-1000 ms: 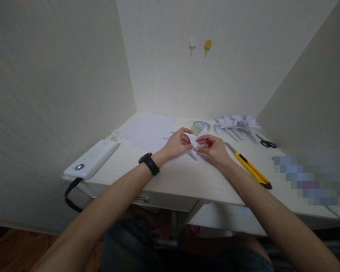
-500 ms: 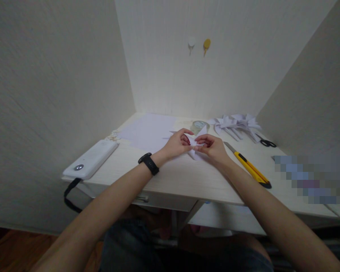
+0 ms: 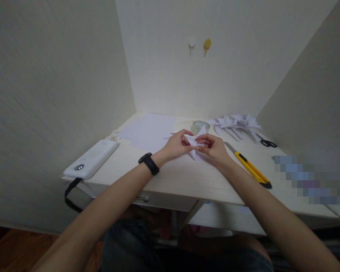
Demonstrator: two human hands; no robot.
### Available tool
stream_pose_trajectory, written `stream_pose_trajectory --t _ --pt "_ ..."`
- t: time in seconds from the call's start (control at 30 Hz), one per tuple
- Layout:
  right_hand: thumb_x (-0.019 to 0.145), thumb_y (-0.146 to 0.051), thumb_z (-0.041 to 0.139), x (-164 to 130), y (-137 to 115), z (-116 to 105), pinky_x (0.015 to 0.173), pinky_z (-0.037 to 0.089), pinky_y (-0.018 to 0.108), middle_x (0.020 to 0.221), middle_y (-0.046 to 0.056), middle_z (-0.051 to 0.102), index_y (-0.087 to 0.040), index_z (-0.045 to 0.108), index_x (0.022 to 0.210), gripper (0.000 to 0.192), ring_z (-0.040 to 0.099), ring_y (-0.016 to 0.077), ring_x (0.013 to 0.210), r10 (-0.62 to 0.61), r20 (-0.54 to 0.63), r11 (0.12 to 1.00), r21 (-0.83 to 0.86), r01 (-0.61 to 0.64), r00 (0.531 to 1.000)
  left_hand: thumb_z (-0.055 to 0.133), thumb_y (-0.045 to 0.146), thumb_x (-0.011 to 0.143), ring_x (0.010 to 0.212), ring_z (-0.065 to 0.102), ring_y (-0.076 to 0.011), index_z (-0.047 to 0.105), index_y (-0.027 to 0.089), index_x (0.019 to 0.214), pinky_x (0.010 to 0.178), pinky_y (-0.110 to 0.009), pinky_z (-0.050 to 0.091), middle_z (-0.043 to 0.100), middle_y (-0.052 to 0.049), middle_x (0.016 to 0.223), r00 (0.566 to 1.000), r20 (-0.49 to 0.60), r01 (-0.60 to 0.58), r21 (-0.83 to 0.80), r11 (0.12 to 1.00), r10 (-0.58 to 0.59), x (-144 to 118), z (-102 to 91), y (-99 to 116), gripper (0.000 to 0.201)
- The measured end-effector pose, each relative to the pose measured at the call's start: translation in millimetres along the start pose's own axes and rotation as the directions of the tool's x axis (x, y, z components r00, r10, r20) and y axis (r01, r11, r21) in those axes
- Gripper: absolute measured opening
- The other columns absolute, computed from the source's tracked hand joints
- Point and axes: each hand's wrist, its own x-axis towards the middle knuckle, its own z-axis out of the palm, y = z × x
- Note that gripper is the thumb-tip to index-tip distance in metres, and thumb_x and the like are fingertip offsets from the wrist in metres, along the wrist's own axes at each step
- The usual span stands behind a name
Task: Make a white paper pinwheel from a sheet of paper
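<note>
Between my hands is a white paper pinwheel [image 3: 194,141] with pointed blades, one sticking up behind and one pointing down toward me. My left hand [image 3: 179,144] pinches its left side, fingers curled over it and thumb along the near edge. On the other side my right hand [image 3: 212,146] grips it too, with thumb and fingertips meeting near the middle. The fingers cover part of the paper. Just behind it lies a roll of clear tape [image 3: 200,124]. A yellow utility knife [image 3: 252,168] rests right of my right hand.
White paper sheets [image 3: 150,128] lie at the back left. Several folded paper pinwheels [image 3: 235,124] are piled at the back right, beside black scissors [image 3: 268,143]. A white device with a strap [image 3: 91,159] sits on the left edge. A blurred-out item [image 3: 306,179] lies far right.
Both hands keep nearly the same place and hold on the paper pinwheel. Its blades have shifted slightly, and a little more of its middle shows between my fingers.
</note>
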Motion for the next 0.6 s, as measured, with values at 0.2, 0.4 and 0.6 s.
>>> stream_pose_trajectory --t 0.2,0.4,0.6 --pt "0.054 -0.043 0.089 0.0 -1.3 -1.9 0.054 0.043 0.028 0.076 0.005 0.070 -0.020 0.071 0.085 0.042 0.059 0.0174 0.063 -0.014 0.019 1.000 -0.024 0.014 1.000 0.074 0.008 0.067 0.054 0.055 -0.0086 0.057 0.014 0.109 0.056 -0.022 0.040 0.061 0.006 0.060 1.000 -0.002 0.019 0.020 1.000 -0.019 0.4 -0.8 0.6 0.045" --pt "0.057 -0.045 0.086 -0.9 -4.4 -3.0 0.049 0.038 0.026 0.079 0.005 0.070 -0.019 0.072 0.087 0.042 0.053 0.0141 0.058 -0.020 0.036 0.997 -0.072 0.022 0.999 0.077 0.011 0.067 0.056 0.057 -0.0090 0.057 0.014 0.110 0.059 -0.023 0.043 0.062 0.006 0.062 1.000 0.002 0.001 0.006 1.000 -0.001 1.8 -1.8 -4.2 0.048" --pt "0.057 -0.044 0.084 1.3 0.3 -1.5 0.052 0.039 0.028 0.074 0.004 0.069 -0.018 0.072 0.080 0.036 0.051 0.0131 0.056 -0.010 -0.052 0.995 -0.095 0.005 0.999 0.073 0.015 0.070 0.065 0.061 -0.0136 0.054 0.018 0.113 0.068 -0.028 0.046 0.065 0.003 0.069 0.996 -0.084 -0.026 0.120 0.992 0.036 1.5 -4.1 0.9 0.047"
